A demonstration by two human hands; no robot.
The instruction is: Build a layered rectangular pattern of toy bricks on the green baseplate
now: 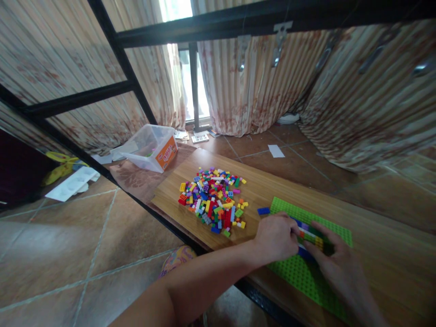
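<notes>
A green studded baseplate (296, 274) lies on the wooden tabletop at the right. On it stands a small structure of toy bricks (311, 237), with blue, purple, white, green and yellow parts showing. My left hand (276, 238) is closed at the structure's left end, its fingertips curled down; what they pinch is hidden. Thumb and fingers of my right hand (335, 261) grip the structure's right part from both sides. Just off the plate's upper left edge lies a loose blue brick (263, 210).
A heap of loose coloured bricks (214, 200) spreads left of the plate. Beyond the table's far left end sits a clear plastic bin (146, 150) with an orange label. A black metal frame (136, 95) crosses in front of curtains (238, 91). Papers (275, 151) lie on the tiled floor.
</notes>
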